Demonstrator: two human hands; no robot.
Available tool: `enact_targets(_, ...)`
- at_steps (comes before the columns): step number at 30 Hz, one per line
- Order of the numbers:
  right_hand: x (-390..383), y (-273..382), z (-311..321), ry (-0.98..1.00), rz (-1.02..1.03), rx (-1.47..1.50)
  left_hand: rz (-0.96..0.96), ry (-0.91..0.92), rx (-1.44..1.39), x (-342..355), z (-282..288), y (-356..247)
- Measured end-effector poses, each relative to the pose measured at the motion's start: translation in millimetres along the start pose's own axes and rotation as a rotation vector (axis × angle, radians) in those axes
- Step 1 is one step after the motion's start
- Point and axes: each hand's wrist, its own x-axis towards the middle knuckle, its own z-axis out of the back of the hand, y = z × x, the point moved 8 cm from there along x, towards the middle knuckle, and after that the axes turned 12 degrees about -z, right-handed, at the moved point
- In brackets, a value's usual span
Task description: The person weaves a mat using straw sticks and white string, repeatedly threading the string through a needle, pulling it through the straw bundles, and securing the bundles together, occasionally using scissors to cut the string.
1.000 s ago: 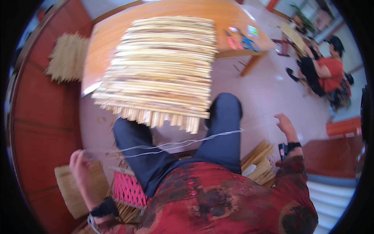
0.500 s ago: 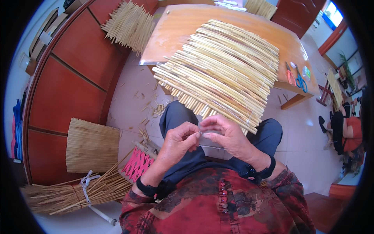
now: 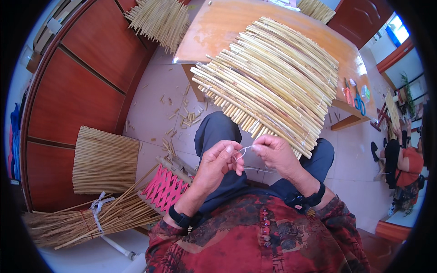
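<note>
Between my two hands runs a thin white thread (image 3: 246,149), with a small loop near the left fingers. My left hand (image 3: 218,163) pinches one part of it, thumb over the index finger. My right hand (image 3: 276,154) grips the thread with thumb and index finger, close to the left fingertips. A loose length of thread hangs below, over my lap. Just beyond my hands, a mat of pale reed stalks (image 3: 273,77) slopes from the table down to my knees, bound crosswise with thread. Its near edge lies close to my right hand.
On the wooden table (image 3: 218,27) lie red-handled pliers (image 3: 348,94) and blue scissors (image 3: 359,103). A finished-looking mat (image 3: 105,160) leans against red cabinets (image 3: 68,95). A stalk bundle (image 3: 91,218) and pink-webbed stool (image 3: 166,187) are at left. Another person (image 3: 403,161) sits at far right.
My hands have drawn slightly apart, and a thread loop now shows between them. My left fingers have opened out a little. The whole view has shifted a little.
</note>
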Motion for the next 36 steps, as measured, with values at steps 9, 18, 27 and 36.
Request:
enact_targets(9,-9.6,23.1,23.7,-0.063,0.186,0.296,0.003,0.094,0.040,1.5,-0.5,15.5)
enact_targets(18,-10.0,11.6,10.0,-0.045,0.031,0.006,-0.015,0.007,-0.012,0.0,9.5,26.8)
enact_targets(27,-1.1,-0.8,-21.4,0.032,0.017,-0.057,-0.130,-0.034,0.257,-1.6,8.9,13.5)
enact_targets(36,4.0,7.4,-29.0,-0.003,0.223,-0.116,-0.135,-0.072,0.234,1.0,11.0,11.8)
